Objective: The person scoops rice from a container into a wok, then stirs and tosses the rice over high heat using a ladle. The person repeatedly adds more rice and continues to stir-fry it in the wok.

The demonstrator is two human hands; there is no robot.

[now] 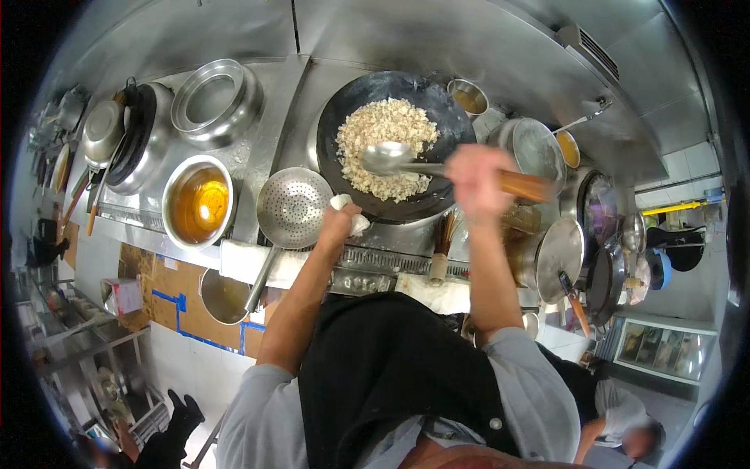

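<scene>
A dark wok (375, 88) on the range holds a heap of pale, finely chopped food (381, 126). My right hand (480, 182), blurred, grips the wooden-handled metal ladle (388, 158), whose bowl lies over the food. At the wok's near left edge, my left hand (341, 223) holds a folded white cloth (351, 218) against the rim; the fingers are partly hidden. Left of that hand rests a perforated metal skimmer (295, 206), its handle pointing toward me. Beyond it stands a metal bowl of golden liquid (199, 202).
A metal pot (217, 102) stands at the back left. A bamboo brush (438, 267) lies at the front edge. Several pots, a lid (560, 261) and a small pan of liquid (467, 97) crowd the right. Other people are at the lower right (627, 404) and lower left (170, 434).
</scene>
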